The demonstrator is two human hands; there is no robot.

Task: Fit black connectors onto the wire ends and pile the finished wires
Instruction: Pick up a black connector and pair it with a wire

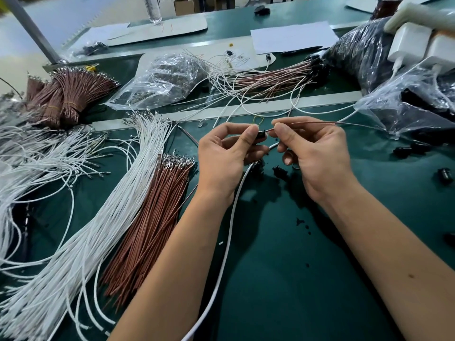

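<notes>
Clearly mid-job on the head view: the left hand (221, 156) pinched a black connector (261, 135) while the right hand (317, 153) pinched a brown wire (312, 123) entering it. Finished wires (278, 75) lay piled beyond; large bundles of bare wires (152, 207) waited at left.

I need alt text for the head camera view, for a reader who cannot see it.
Two hands meet over a green table: the left hand pinches a black connector while the right hand feeds a brown wire into it. Bundles of white wires and brown wires lie at left.
</notes>
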